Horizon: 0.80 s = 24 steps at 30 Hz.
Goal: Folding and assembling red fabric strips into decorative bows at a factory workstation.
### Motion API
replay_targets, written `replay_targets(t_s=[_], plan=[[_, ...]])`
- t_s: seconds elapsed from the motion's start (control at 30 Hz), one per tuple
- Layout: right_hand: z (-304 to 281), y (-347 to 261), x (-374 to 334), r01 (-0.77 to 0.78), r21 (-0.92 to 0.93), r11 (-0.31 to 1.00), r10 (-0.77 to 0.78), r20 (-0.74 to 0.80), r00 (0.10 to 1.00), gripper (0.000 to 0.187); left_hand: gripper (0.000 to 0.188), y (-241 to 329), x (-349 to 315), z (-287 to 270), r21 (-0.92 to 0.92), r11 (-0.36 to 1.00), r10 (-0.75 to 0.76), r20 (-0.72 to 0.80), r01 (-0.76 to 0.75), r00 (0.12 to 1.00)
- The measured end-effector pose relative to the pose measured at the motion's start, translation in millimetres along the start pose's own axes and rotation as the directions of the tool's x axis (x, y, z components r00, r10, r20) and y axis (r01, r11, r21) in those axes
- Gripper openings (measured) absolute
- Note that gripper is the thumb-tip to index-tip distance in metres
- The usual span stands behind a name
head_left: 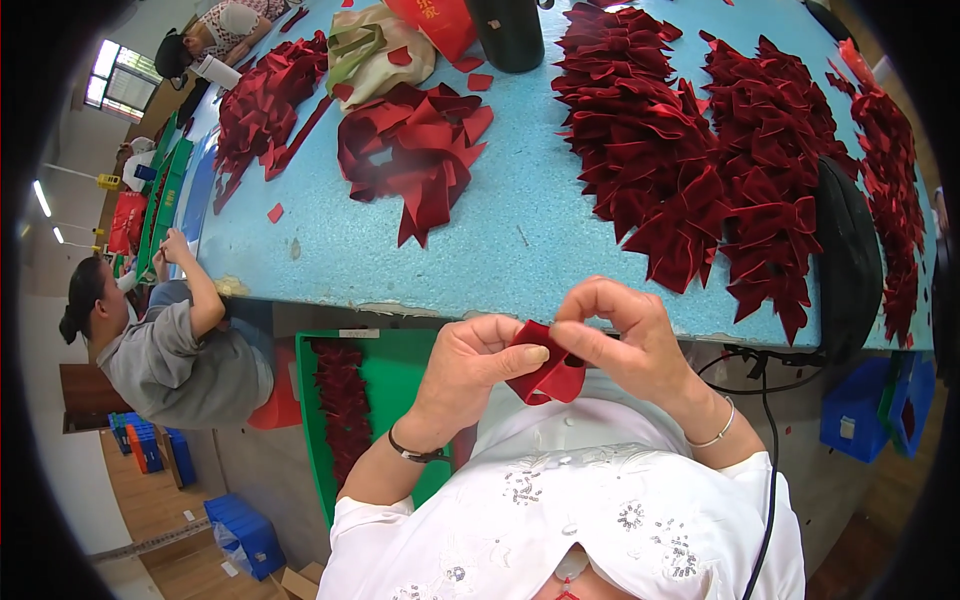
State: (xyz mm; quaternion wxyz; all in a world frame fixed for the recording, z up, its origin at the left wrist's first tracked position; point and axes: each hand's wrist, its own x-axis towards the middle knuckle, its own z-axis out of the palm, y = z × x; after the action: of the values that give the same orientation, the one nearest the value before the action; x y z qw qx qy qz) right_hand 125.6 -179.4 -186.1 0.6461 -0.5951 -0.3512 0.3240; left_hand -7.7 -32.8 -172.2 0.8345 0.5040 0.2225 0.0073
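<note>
Just off the near edge of the blue table, my two hands hold a looped piece of dark red ribbon [548,378] between them. My left hand [483,362] pinches its left side, thumb on top. With thumb and fingertips together, my right hand [628,338] grips the ribbon's upper edge. Ahead on the table lies a loose heap of red ribbon [415,150]. Long rows of finished-looking red velvet bows [640,140] and more red bows [768,170] are spread to the right of it.
The blue tabletop [480,265] has a worn near edge. A black bag [848,255] stands at its right, with black cables [765,370] hanging below. A green bin [400,350] with red bows sits at my left. Beyond it sits a person in grey [190,350]. A dark cup [508,35] stands far ahead.
</note>
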Motion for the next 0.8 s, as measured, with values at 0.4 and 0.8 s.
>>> replay_targets(t_s=[0.4,0.8], plan=[[-1.5,3.4,17.1,0.109,-0.069,0.992,-0.098,0.150,0.984,0.016,0.018,11.8,2.6,-0.1,0.112,0.987,-0.125,0.119,0.112,0.985],[-1.6,6.3,22.0,-0.118,0.138,0.983,0.098,0.142,0.985,0.016,0.020,8.0,2.9,4.2,0.194,0.977,-0.082,-0.039,0.088,0.996]])
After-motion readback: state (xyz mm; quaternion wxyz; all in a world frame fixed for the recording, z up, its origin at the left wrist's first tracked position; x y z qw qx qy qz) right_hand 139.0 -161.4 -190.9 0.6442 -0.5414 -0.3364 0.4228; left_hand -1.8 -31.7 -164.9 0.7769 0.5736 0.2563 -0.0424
